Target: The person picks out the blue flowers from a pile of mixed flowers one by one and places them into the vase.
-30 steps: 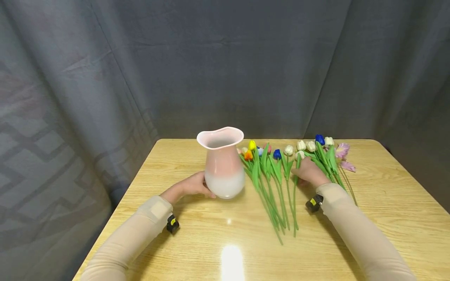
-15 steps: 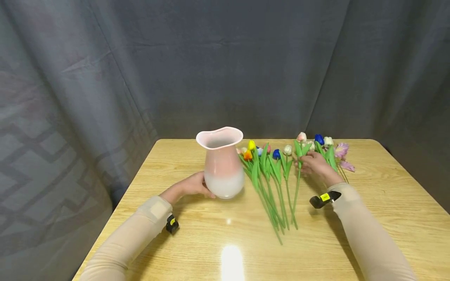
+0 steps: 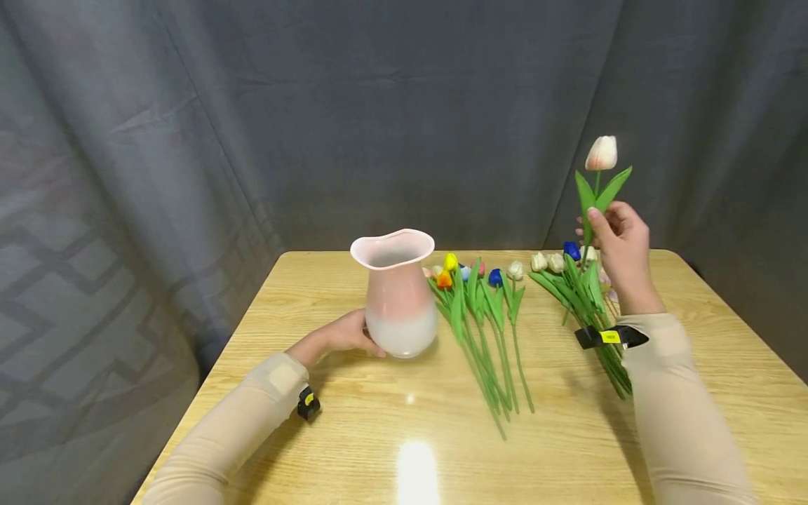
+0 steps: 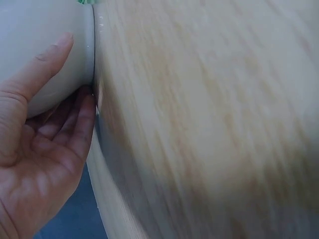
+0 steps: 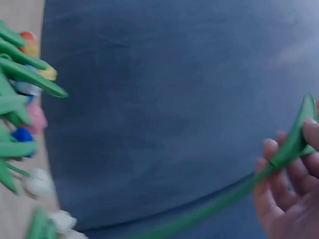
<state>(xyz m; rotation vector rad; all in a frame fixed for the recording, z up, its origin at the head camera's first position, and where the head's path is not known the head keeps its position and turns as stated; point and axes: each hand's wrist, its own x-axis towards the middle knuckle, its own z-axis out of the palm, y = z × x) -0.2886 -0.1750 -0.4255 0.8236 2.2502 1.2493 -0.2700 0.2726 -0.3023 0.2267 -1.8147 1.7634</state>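
A pink-and-white vase (image 3: 402,301) with a wavy rim stands upright on the table. My left hand (image 3: 344,333) holds its lower left side; in the left wrist view the thumb (image 4: 47,62) lies along the white wall and the fingers curl round near the base. Raised above the table's far right, my right hand (image 3: 621,245) pinches a pale pink-white tulip (image 3: 601,154) just under its bloom, at the leaves. In the right wrist view its green stem (image 5: 209,209) slants down to the left, blurred. The stem's lower end is hidden in the head view.
Right of the vase lie several tulips (image 3: 489,315) in yellow, orange, blue, pink and white, stems toward me. A second bunch of tulips (image 3: 577,287), white and blue, lies under my right arm, partly hiding a purple flower (image 3: 606,277). A grey curtain (image 3: 416,126) hangs behind the table.
My right hand has picked the pale tulip up from among the flowers and carried it up and to the right. The left hand and vase have stayed in place.
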